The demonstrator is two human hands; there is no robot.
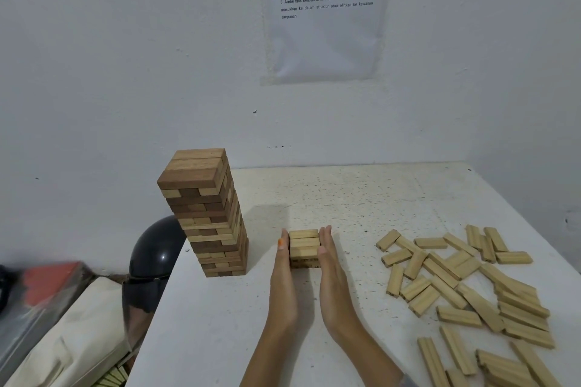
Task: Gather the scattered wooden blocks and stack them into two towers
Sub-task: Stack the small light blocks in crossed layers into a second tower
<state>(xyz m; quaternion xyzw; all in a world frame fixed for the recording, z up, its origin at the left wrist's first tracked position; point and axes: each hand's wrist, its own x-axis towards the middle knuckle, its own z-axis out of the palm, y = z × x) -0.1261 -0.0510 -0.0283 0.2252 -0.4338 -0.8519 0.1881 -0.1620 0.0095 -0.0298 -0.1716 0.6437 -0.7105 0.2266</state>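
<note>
Roughly half done, by my reading: one tall tower (207,217) stands finished near the left edge of the table (345,198), while the second tower (304,245) is only a couple of layers high at the middle. Both the left hand (283,264) and the right hand (328,261) lie flat with straight fingers against its sides, squaring it and gripping nothing. Many loose blocks (465,286) lie scattered to the right, not yet stacked. White speckled tabletop, a pale wall (125,72) with a printed sheet (327,25) taped up, and a dark helmet (154,248) off the left edge

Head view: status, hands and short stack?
Left hand and right hand flat against sides of short light wooden block stack. Tall wooden tower stands left. Loose light wooden blocks scattered right, clear of hands.
</note>
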